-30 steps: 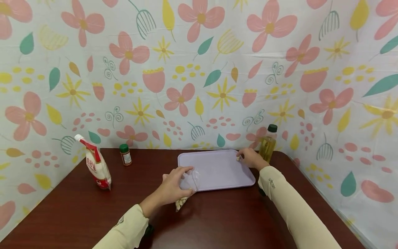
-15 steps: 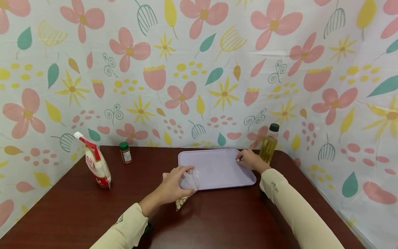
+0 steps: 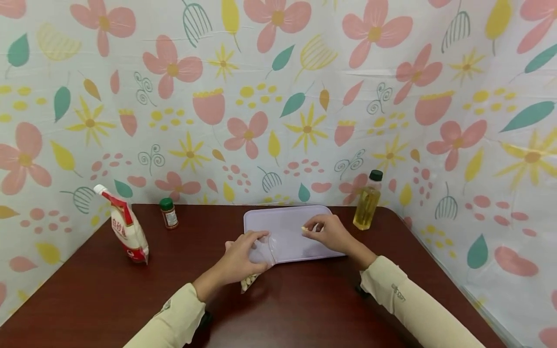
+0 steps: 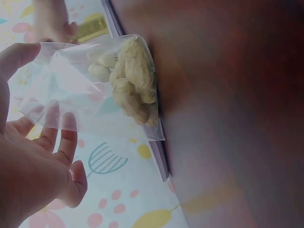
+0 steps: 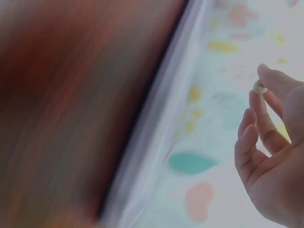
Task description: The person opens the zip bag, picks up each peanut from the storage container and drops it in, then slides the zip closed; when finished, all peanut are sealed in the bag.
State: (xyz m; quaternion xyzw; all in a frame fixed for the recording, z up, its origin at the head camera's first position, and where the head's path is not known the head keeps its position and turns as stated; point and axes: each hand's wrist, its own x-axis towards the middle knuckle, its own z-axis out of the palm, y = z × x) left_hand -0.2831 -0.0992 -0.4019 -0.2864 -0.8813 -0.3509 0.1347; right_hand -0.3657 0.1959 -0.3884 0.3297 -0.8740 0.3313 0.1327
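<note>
Over the near-left corner of the lilac tray (image 3: 300,249), my left hand (image 3: 241,261) holds a clear plastic bag (image 4: 71,71) by its mouth, which is spread wide between thumb and fingers. Several peanuts in their shells (image 4: 135,71) lie in the bottom of the bag, which hangs past the tray's front edge. My right hand (image 3: 329,235) is above the right part of the tray. Between its thumb and index finger it pinches a small pale peanut (image 5: 259,87), mostly covered by the fingertips; the other fingers curl loosely.
An oil bottle (image 3: 367,205) with a dark green cap stands behind the right hand. Farther left are a small green-capped spice jar (image 3: 169,215) and a red and white sugar bag (image 3: 128,232). Flowered cloth (image 3: 261,121) hangs behind the dark table (image 3: 304,304).
My right hand, with the peanut between its fingers, has moved left from beside the oil bottle to above the tray. The left hand keeps its hold on the bag. The view has shifted slightly.
</note>
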